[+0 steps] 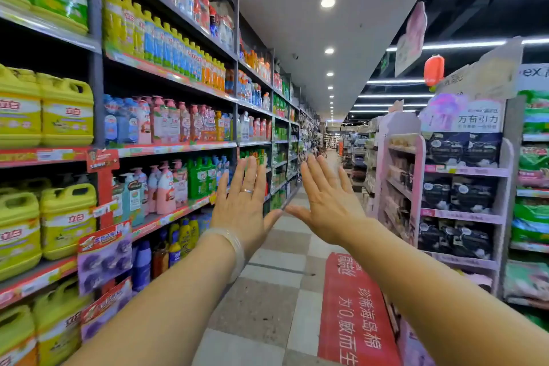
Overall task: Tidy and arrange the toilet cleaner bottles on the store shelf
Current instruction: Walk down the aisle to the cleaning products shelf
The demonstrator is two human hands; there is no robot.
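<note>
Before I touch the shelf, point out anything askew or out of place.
The purple blister packs low on the left hang tilted; the blue bottles beside them stand upright, and nothing looks spilled.

Left hand [243, 205], right hand [328, 202], raised, fingers straight

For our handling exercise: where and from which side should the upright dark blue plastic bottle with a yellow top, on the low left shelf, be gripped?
Grip the dark blue plastic bottle with the yellow top round its upper body, from the aisle-side front. It stands upright, neighbours close on both sides, so probably only front and top are free.
</note>
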